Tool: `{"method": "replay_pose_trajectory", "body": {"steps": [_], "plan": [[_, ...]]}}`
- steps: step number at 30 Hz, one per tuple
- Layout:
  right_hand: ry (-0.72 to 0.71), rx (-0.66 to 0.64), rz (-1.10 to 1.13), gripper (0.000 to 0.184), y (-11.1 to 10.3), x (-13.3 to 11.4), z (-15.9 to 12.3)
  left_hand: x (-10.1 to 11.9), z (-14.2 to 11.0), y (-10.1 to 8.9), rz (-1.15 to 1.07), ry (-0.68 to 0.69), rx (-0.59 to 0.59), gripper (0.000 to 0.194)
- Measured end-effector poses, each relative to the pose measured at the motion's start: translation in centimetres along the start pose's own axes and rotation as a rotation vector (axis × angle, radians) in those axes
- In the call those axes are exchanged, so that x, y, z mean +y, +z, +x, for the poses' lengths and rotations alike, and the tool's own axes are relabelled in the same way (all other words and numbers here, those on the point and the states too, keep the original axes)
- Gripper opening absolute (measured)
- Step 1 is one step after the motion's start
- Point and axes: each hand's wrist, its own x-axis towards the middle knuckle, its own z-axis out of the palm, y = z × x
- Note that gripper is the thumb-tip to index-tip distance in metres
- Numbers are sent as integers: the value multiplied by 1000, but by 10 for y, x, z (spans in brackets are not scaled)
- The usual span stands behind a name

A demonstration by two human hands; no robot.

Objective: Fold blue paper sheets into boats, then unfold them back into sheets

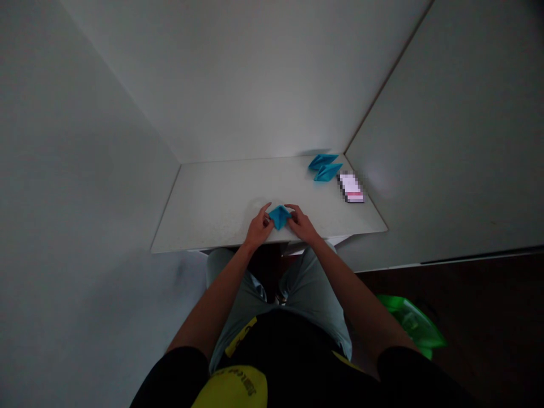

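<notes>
Between my hands, close to the front edge of the white desk (212, 198), is a piece of folded blue paper (279, 217), roughly diamond-shaped. My left hand (259, 226) pinches its left corner between thumb and fingers. On the opposite corner, my right hand (302, 224) grips the paper in the same way. Two folded blue paper boats (327, 172) (322, 161) lie side by side at the back right of the desk.
A phone (351, 187), blurred out, lies near the desk's right edge. White walls (255, 79) close in the desk at the back and both sides. On the dark floor to my lower right stands a green bin (414, 323).
</notes>
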Motion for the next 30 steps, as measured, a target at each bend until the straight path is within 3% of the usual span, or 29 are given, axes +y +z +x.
{"method": "replay_pose_trajectory", "body": {"steps": [5, 10, 17, 21, 27, 30], "plan": [[34, 51, 124, 31, -2, 7, 1, 2, 3, -4, -103, -47, -10, 37], [60, 37, 147, 29, -2, 10, 0, -2, 4, -4, -171, -54, -1, 21], [61, 91, 218, 61, 3, 9, 4, -7, 7, -5, -202, -61, 37, 47], [107, 84, 180, 53, 3, 12, 4, -4, 8, -6, -120, -69, 3, 34], [96, 151, 221, 54, -2, 12, 5, -3, 9, -10, -155, -61, 16, 52], [73, 232, 292, 54, -5, 14, 8, -6, 10, -13, -186, -61, 79, 56]]}}
